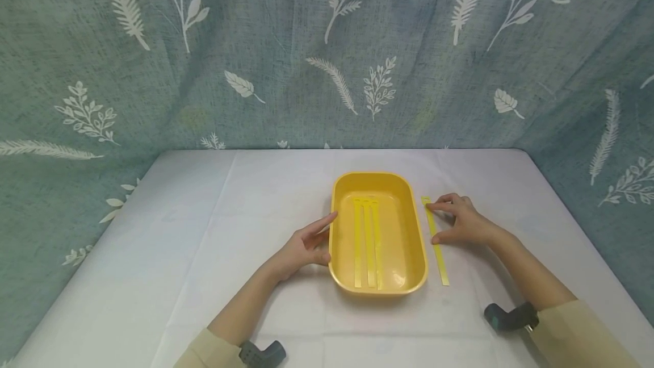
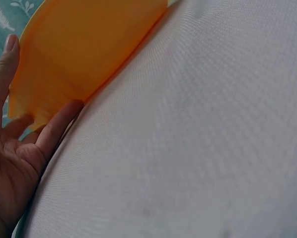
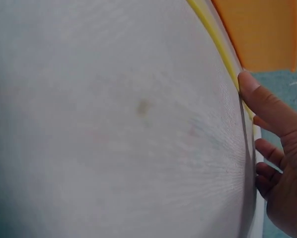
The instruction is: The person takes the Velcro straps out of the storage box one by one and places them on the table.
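A yellow oblong tray [image 1: 401,234] with rounded corners sits on the table. Three flat yellow strips [image 1: 369,249] lie lengthwise inside it, side by side. Against the tray's left wall rests my left hand [image 1: 304,247], its fingers and thumb spread; the left wrist view has them touching the orange-looking outer side [image 2: 89,44]. Just right of the tray, another yellow strip [image 1: 441,266] with a small framed head lies on the cloth. My right hand [image 1: 464,223] touches this strip, fingers near its head and thumb around its middle, spread apart along it.
A white cloth [image 1: 245,203] covers the table, creased in places. Behind and at both sides hangs a blue-green curtain [image 1: 286,27] with white leaf prints. Dark wrist devices [image 1: 511,318] sit by both sleeves.
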Motion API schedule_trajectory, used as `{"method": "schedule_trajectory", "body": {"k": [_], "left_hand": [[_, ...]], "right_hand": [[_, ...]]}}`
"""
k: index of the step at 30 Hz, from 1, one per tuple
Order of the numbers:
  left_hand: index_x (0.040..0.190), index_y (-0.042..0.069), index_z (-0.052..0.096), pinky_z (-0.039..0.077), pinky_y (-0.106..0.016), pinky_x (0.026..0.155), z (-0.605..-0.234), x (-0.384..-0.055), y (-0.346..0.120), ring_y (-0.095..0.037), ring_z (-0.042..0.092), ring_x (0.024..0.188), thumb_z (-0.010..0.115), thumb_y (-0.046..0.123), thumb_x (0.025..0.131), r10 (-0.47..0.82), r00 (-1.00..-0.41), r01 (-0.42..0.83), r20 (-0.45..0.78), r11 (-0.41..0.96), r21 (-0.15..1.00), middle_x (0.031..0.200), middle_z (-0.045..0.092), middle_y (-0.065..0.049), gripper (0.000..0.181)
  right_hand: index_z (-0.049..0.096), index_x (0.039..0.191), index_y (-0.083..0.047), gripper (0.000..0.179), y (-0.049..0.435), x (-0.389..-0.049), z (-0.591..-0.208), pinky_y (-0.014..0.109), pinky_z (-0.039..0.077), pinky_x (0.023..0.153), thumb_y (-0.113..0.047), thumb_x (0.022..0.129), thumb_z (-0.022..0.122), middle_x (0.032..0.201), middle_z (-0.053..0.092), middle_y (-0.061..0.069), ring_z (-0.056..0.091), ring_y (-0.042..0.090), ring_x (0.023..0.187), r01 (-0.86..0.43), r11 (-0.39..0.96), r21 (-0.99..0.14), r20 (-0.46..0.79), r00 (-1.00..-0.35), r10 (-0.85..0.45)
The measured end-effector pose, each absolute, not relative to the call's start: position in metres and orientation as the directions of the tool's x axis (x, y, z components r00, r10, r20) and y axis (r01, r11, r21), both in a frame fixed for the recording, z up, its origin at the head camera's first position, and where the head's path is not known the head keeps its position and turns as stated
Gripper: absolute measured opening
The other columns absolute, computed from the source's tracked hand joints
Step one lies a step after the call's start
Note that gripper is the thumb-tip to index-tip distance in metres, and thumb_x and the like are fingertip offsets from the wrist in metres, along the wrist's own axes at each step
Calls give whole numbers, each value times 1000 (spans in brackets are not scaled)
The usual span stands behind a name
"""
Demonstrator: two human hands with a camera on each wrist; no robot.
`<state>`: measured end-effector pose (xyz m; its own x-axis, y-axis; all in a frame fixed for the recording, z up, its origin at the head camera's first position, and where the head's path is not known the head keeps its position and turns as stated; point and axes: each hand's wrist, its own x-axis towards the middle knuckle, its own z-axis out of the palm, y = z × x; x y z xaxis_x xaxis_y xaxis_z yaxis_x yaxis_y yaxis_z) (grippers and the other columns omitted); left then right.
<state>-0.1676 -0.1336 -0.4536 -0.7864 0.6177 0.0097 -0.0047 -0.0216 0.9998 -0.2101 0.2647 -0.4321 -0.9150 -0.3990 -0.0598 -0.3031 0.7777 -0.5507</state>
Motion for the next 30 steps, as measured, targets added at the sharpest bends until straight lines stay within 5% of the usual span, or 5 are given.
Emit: {"method": "schedule_trajectory", "body": {"k": [20, 30], "left_hand": [[150, 16, 26, 39, -32, 105, -455, -169, -134, -30, 24, 142, 80, 39, 73, 623, -782, 2, 17, -24, 1000, 158, 19, -2, 97], [150, 14, 26, 37, -33, 107, -454, -168, -134, -30, 23, 143, 80, 40, 72, 619, -785, 1, 18, -27, 1000, 158, 20, 1, 99]], "right_hand": [[47, 137, -4, 79, 261, -224, -409, 42, 45, 85, -27, 72, 83, 123, 51, 19, 46, 27, 98, -322, 679, -659, -50, -883, -466], [47, 137, -4, 70, 253, -231, -378, 49, 45, 96, -20, 77, 79, 124, 53, 20, 51, 30, 104, -298, 610, -734, -89, -848, -522]]}}
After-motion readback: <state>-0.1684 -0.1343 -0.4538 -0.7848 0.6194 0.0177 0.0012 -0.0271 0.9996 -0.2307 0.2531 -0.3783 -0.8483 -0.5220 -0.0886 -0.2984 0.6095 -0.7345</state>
